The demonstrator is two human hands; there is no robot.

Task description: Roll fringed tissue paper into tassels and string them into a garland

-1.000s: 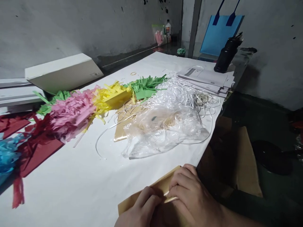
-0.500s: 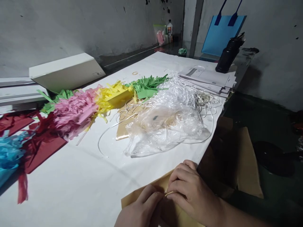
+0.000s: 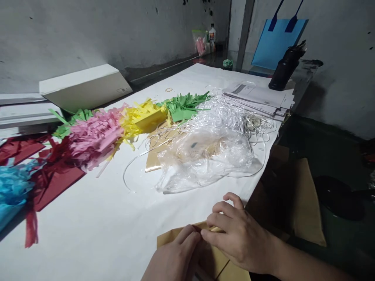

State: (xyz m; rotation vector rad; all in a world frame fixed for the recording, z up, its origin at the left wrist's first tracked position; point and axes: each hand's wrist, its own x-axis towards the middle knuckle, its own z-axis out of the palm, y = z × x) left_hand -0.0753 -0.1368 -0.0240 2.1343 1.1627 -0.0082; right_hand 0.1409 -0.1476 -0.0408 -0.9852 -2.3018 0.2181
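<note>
A brown paper piece (image 3: 234, 271) lies at the bottom edge of the view, on the near end of the white-covered table (image 3: 96, 230). My left hand (image 3: 177, 253) is closed on its upper edge, with bent fingertips pressed to the paper. Just right of it, my right hand (image 3: 240, 234) pinches a thin tan strip or fold between thumb and index finger, while its other fingers are curled and raised. Whether the strip belongs to the paper I cannot tell. Beyond the hands lie a clear plastic bag (image 3: 205, 164) and tangled white cords (image 3: 225, 115).
Fringed paper pieces in blue (image 3: 14, 187), red (image 3: 58, 187), pink (image 3: 96, 134), yellow (image 3: 146, 119) and green (image 3: 184, 107) line the left and middle. A paper stack (image 3: 254, 95) and a black bottle (image 3: 284, 70) stand farther right. A white box (image 3: 88, 88) is behind.
My right hand's fingers have lifted and spread somewhat, with the thumb and index finger still together. The brown paper's upper edge has shifted and sits lower on the right.
</note>
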